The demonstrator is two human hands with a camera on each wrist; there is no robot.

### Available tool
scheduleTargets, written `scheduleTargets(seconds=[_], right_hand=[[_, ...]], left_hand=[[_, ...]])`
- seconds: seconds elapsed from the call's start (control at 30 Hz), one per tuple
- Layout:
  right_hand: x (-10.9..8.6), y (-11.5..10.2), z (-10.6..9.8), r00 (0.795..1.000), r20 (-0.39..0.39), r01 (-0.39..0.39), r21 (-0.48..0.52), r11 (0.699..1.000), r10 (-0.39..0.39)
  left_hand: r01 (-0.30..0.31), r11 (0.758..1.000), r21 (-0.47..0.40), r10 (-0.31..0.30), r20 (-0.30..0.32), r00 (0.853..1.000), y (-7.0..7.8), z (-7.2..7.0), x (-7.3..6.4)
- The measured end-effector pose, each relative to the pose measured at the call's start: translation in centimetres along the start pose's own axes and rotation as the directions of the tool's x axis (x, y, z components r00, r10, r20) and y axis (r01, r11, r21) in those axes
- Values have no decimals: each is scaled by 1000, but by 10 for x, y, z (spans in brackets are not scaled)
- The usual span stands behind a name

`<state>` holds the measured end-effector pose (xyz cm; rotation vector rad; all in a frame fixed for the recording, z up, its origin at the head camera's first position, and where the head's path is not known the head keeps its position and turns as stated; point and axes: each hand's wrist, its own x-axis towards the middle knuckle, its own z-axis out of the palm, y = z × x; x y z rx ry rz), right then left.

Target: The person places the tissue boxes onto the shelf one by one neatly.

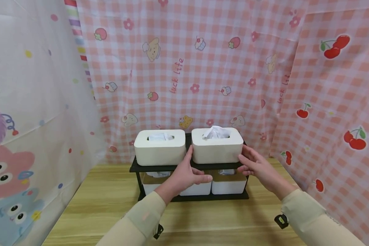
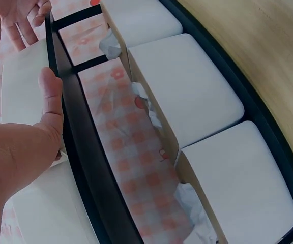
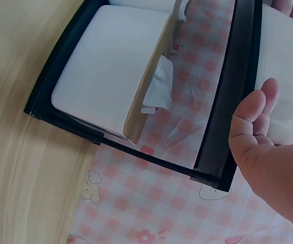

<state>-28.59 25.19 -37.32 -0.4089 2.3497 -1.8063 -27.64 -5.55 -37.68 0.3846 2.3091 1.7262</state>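
Observation:
A white tissue box (image 1: 216, 153) with tissue poking from its oval slot sits on the top shelf of a black two-tier rack (image 1: 215, 197), at the right. My left hand (image 1: 184, 176) is at its left side, fingers extended up into the gap between the boxes and thumb pointing right in front of the shelf. At the box's right end is my right hand (image 1: 261, 169), its loosely bent fingertips against the side, as the right wrist view shows of the hand (image 3: 268, 157) too. A second white tissue box (image 1: 159, 155) stands to the left on the same shelf.
The lower tier holds three white boxes with wood-coloured tops, including the right one (image 1: 228, 187), with tissues sticking out. The rack stands on a wood-grain table (image 1: 110, 194). A pink checked curtain (image 1: 178, 78) hangs behind, with patterned sheets at both sides.

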Motion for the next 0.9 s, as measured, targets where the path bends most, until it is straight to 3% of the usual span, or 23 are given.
scheduleTargets(seconds=[0.23, 0.4, 0.57, 0.73, 0.9], right_hand=[[-1, 0, 2, 1000, 18, -1, 4, 1000, 1], [-4, 0, 3, 999, 34, -15, -29, 999, 16], [-11, 0, 3, 999, 44, -21, -63, 998, 24], [-19, 2, 1, 999, 36, 6, -63, 998, -4], [-32, 4, -1, 997, 55, 54, -93, 994, -49]], left_hand=[[-4, 1000, 3, 4, -9, 1000, -3, 0, -1], [-34, 996, 88, 34, -5, 999, -10, -1, -10], [-49, 992, 120, 48, 7, 999, -17, -3, -25], [-64, 994, 87, 61, 40, 997, -21, -6, -43], [-82, 990, 116, 72, 85, 994, -35, -19, -66]])
